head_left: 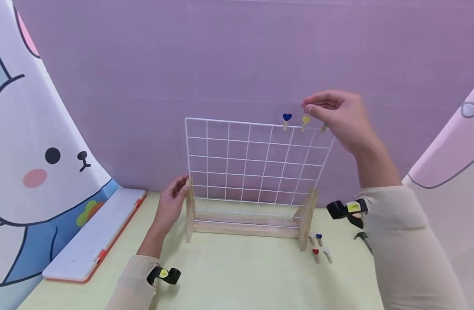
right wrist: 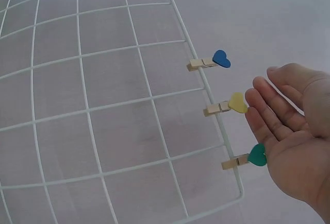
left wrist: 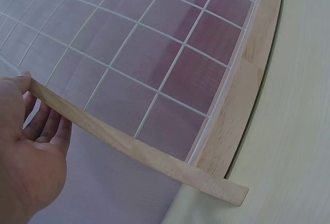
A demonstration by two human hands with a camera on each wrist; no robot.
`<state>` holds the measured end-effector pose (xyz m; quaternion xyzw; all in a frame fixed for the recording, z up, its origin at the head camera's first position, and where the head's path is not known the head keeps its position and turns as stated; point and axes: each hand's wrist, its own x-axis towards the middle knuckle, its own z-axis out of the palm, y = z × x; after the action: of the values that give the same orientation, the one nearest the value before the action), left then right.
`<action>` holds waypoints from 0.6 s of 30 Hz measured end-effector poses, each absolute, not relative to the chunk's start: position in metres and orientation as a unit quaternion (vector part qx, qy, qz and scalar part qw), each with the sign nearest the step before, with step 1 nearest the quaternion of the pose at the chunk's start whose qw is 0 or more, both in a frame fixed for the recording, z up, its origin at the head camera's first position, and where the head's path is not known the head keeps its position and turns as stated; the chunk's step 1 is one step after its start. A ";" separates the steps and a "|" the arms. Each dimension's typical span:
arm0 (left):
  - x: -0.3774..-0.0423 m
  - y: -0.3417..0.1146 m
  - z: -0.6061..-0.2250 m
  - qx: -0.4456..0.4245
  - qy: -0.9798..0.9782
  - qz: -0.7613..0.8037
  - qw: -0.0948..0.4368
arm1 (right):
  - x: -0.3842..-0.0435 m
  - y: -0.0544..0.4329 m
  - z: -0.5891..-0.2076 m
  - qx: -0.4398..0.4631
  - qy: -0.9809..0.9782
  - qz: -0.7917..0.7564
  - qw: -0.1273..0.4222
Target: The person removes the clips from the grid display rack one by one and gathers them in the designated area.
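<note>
A white wire grid panel (head_left: 229,122) stands upright in a wooden stand (head_left: 244,229). With thumb and fingers my left hand (head_left: 171,204) grips the top of the stand's left upright (left wrist: 129,149). Three small wooden clothespins with hearts sit on the top wire near its right end: a blue-heart clothespin (right wrist: 206,63), a yellow-heart clothespin (right wrist: 224,105) and a green-heart clothespin (right wrist: 245,159). My right hand (head_left: 343,116) hovers beside these, its fingers loosely bent and holding nothing. Its fingertips (right wrist: 251,94) are right by the yellow heart. In the head view it partly hides the green-heart clothespin.
Several more heart clothespins lie on the table (head_left: 237,275) by the stand's right foot, among them a red-heart one (head_left: 316,254). A hammer (head_left: 362,237) is partly covered by the right sleeve. At the left lies a flat white case (head_left: 97,232) with an orange edge.
</note>
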<state>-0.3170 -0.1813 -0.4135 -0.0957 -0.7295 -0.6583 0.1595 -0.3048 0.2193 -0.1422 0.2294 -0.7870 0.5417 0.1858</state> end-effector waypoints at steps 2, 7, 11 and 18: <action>-0.317 -0.182 -0.413 -0.095 -0.730 -0.658 0.160 | -0.306 0.217 -0.142 0.224 -0.791 0.538 0.185; -0.317 -0.182 -0.414 -0.095 -0.727 -0.660 0.161 | -0.309 0.211 -0.140 0.227 -0.790 0.540 0.185; -0.317 -0.181 -0.414 -0.095 -0.726 -0.661 0.163 | -0.311 0.206 -0.139 0.235 -0.793 0.533 0.180; -0.317 -0.179 -0.414 -0.099 -0.721 -0.665 0.168 | -0.313 0.200 -0.139 0.231 -0.802 0.524 0.167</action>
<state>-0.3170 -0.1790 -0.4145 -0.0987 -0.7211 -0.6650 0.1676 -0.3134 0.1997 -0.1394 0.2314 -0.8025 0.5240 0.1670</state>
